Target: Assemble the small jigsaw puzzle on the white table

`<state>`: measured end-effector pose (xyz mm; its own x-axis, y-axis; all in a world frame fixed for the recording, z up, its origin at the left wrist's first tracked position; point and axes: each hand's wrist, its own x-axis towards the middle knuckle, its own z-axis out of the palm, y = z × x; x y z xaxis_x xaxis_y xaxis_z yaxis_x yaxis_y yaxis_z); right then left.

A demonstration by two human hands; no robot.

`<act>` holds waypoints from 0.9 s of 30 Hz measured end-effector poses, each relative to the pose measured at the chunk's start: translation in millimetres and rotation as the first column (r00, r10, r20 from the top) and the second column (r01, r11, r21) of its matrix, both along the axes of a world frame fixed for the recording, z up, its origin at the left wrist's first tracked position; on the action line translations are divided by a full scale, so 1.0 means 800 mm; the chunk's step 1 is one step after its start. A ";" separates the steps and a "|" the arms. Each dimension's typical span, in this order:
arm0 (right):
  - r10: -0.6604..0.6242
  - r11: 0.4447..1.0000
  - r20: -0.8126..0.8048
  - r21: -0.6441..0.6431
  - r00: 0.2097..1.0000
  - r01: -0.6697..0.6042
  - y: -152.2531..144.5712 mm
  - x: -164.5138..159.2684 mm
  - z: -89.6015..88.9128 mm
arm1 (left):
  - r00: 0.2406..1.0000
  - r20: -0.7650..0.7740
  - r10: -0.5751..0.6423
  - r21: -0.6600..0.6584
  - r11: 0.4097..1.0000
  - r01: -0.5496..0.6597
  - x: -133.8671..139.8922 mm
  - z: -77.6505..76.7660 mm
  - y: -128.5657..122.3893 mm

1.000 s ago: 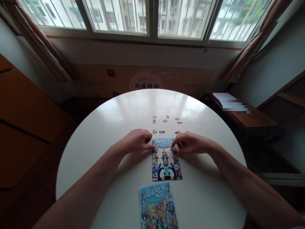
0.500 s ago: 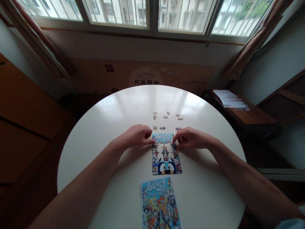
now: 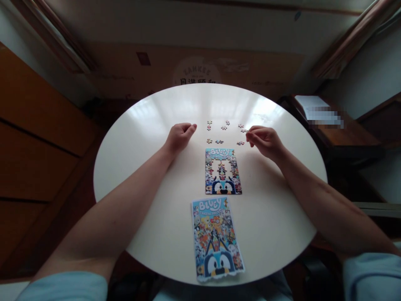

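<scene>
A partly assembled jigsaw puzzle (image 3: 224,186) lies flat on the white round table, with gaps in its middle around a narrow column of joined pieces. My left hand (image 3: 181,136) is closed in a loose fist left of the loose pieces, and nothing shows in it. Beside the right-hand loose pieces, my right hand (image 3: 265,140) has its fingers curled together, with no piece visible between them. Its fingertips are close to one puzzle piece (image 3: 244,131); another puzzle piece (image 3: 240,143) lies just below. Whether they touch is too small to tell.
More loose puzzle pieces (image 3: 219,141) lie behind the puzzle. A printed picture sheet (image 3: 216,234) with a ragged bottom edge lies near the front edge of the table (image 3: 150,225). A wooden bench (image 3: 351,133) with a white paper (image 3: 308,104) stands at the right.
Both hands have left the puzzle's sides. My left hand has moved up and left; my right hand has moved toward the right-hand loose pieces. The view has tipped downward, showing the whole picture sheet.
</scene>
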<state>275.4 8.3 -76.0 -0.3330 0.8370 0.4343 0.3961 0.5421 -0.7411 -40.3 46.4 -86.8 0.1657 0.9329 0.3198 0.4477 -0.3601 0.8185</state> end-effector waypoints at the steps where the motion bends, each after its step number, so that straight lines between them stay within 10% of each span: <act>1: -0.032 0.999 -0.028 0.019 0.999 0.033 0.001 -0.001 -0.001 | 0.997 0.065 0.030 -0.030 0.999 -0.028 0.000 -0.001 0.002; 11: -0.226 0.972 -0.331 -0.142 0.916 0.189 0.004 -0.015 -0.010 | 0.941 0.132 0.313 -0.366 0.897 -0.247 0.015 0.003 0.017; 20: -0.369 0.928 -0.349 -0.186 0.862 0.322 0.014 0.003 0.004 | 0.936 0.078 0.342 -0.317 0.899 -0.302 0.008 0.011 0.016; 27: -0.357 0.901 -0.066 -0.287 0.932 0.325 0.048 0.029 0.027 | 0.949 0.073 0.306 -0.213 0.935 -0.285 -0.002 -0.002 0.014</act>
<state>298.8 46.3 -54.4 0.0317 0.9800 0.1963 0.4254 0.1645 -0.8899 -41.9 57.3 -88.5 -0.1514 0.9805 0.1255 0.4185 -0.0514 0.9067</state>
